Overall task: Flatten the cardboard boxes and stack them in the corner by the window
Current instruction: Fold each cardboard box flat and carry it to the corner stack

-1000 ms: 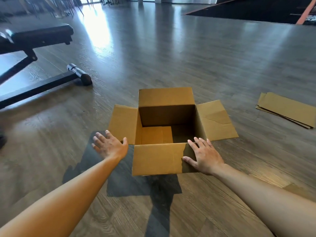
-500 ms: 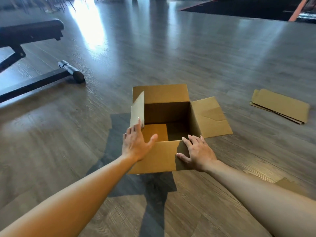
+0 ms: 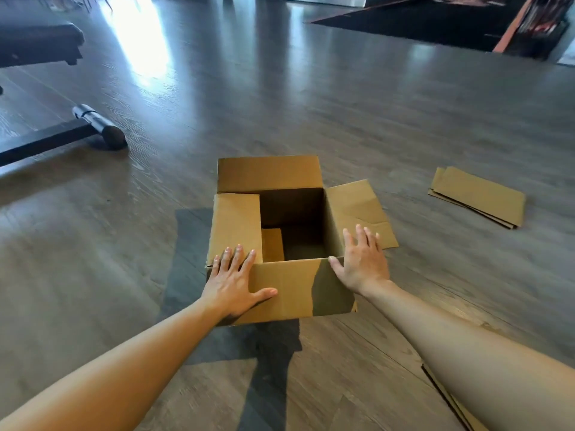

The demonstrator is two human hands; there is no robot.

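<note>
An open brown cardboard box point(image 3: 289, 290) stands upright on the wood floor in front of me. Its left flap point(image 3: 236, 225) is folded in over the opening, its right flap point(image 3: 357, 209) lies spread outward, and the far flap stands up. My left hand point(image 3: 236, 281) lies flat with straight fingers on the folded left flap and the near left corner. My right hand point(image 3: 362, 259) rests with spread fingers at the near right corner, over the base of the right flap. Flattened cardboard point(image 3: 477, 195) lies on the floor to the right.
A black weight bench point(image 3: 40, 42) with a floor bar point(image 3: 96, 126) stands at the far left. A dark mat point(image 3: 420, 17) covers the floor at the back right. Another piece of cardboard point(image 3: 448, 396) lies under my right forearm.
My left hand swung the left flap up and folded it down over the opening. My right hand slid from the front wall to the right corner.
</note>
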